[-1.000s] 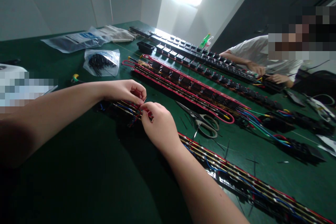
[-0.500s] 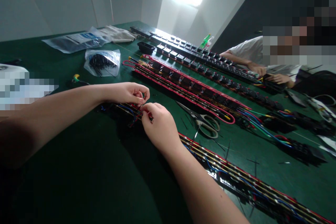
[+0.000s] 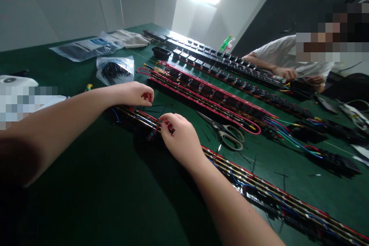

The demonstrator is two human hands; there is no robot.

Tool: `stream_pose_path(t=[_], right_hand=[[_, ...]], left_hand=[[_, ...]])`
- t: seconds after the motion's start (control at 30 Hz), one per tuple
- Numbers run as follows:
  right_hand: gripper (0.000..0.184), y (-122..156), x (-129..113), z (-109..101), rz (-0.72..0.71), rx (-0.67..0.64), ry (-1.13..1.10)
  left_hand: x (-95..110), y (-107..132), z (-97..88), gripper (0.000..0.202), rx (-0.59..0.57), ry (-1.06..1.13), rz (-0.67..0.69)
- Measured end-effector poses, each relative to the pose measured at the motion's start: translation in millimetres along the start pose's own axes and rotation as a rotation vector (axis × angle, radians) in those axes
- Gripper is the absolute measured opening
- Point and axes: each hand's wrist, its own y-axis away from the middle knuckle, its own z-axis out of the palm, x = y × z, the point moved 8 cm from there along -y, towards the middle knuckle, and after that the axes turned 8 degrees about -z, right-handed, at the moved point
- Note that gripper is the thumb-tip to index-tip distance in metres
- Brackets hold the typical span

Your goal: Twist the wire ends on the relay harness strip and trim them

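Observation:
A long black strip (image 3: 259, 184) carrying brass rods and red and blue wires runs diagonally beneath both my hands. My right hand (image 3: 181, 134) rests on it, thumb and fingers closed round the wire bundle (image 3: 154, 125); the fingertips partly hide the grip. Up and to the left, my left hand (image 3: 137, 94) hovers apart from the right one, just above the strip's far end. Its fingers are curled closed, and whatever they may hold is hidden. Thin black cable ties (image 3: 162, 109) show between the hands. Grey-handled scissors (image 3: 230, 136) lie open beyond my right hand.
A second strip (image 3: 201, 92) with red wire loops lies behind, with more black strips (image 3: 225, 59) farther back. A bag of cable ties (image 3: 115, 70), a clear plastic bag (image 3: 86, 48) and a black tray (image 3: 161, 52) are on the green table. Across it, a co-worker's hand (image 3: 285, 73) handles wires.
My left hand has pulled away from the right, moving left and slightly up. My right hand has stayed on the strip. The view has shifted a little.

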Motion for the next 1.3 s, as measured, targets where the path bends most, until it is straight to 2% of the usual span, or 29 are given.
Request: stream_pose_path(t=[0.13, 0.37, 0.5, 0.63, 0.8, 0.9, 1.0, 1.13, 1.2, 1.3], right_hand=[[0.020, -0.5, -0.8, 0.0, 0.002, -0.007, 0.003], [0.025, 1.5, -1.1, 0.7, -0.002, -0.009, 0.011], [0.024, 1.1, -1.2, 0.3, 0.001, -0.004, 0.015], [0.022, 0.4, -1.9, 0.1, -0.006, 0.000, 0.018], [0.022, 1.2, -1.5, 0.3, -0.006, 0.004, 0.014], [0.031, 1.9, -0.1, -0.3, 0.004, 0.015, 0.003], [0.035, 2.1, -0.7, 0.0, -0.019, 0.017, -0.009], [0.020, 2.0, -3.6, -0.2, -0.082, 0.026, -0.005], [0.013, 2.1, -4.7, -1.0, -0.108, 0.036, -0.023], [0.011, 2.5, -6.1, -3.9, -0.140, 0.064, -0.065]], left_hand=[[-13.7, -4.9, 5.1, 0.026, -0.043, -0.070, -0.060], [-13.5, -5.3, 8.4, 0.019, -0.079, -0.108, -0.077], [-14.9, -2.7, 2.9, 0.017, -0.034, -0.117, -0.109], [-12.1, 4.5, -13.6, 0.014, 0.066, -0.156, -0.162], [14.1, 24.0, -28.7, 0.021, 0.113, -0.207, -0.166], [34.7, 36.9, -25.2, 0.024, 0.039, -0.174, -0.108], [55.4, 48.0, -16.8, 0.020, -0.056, -0.100, 0.021], [73.7, 59.4, -9.6, 0.019, -0.125, -0.074, 0.146], [78.9, 63.4, -9.2, 0.015, -0.126, -0.095, 0.167], [87.2, 68.5, -10.7, 0.012, -0.097, -0.124, 0.211]])
